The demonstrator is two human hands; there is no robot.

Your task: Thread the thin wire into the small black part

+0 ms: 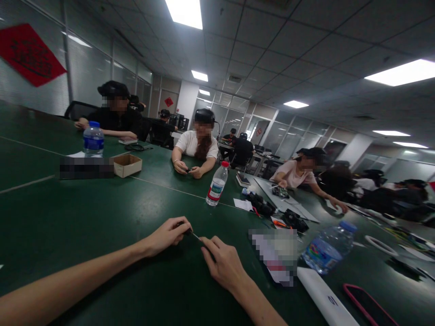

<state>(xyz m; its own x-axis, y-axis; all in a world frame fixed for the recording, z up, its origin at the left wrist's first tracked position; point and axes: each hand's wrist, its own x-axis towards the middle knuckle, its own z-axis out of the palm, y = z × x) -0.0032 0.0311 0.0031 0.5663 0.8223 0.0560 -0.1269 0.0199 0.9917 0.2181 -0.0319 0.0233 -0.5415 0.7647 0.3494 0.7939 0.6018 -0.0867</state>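
My left hand (171, 234) is closed around the dark handle of a slim tool with a thin metal shaft (195, 236). It looks like a small screwdriver, though the fingers cover most of the handle. The shaft points right, towards my right hand (222, 262), whose fingertips are pinched at its far end. Whether something tiny sits between those fingertips cannot be made out. Both hands are held just above the green table (112, 217). Beyond them a water bottle with a red cap (216, 184) stands upright.
On the right are a blue-capped bottle (329, 248), a white box (324, 296), a pink-edged phone (369, 305) and black tools (261, 203). A small open box (127, 165) and another blue-capped bottle (94, 139) stand at left. Several people sit around, one opposite (197, 149).
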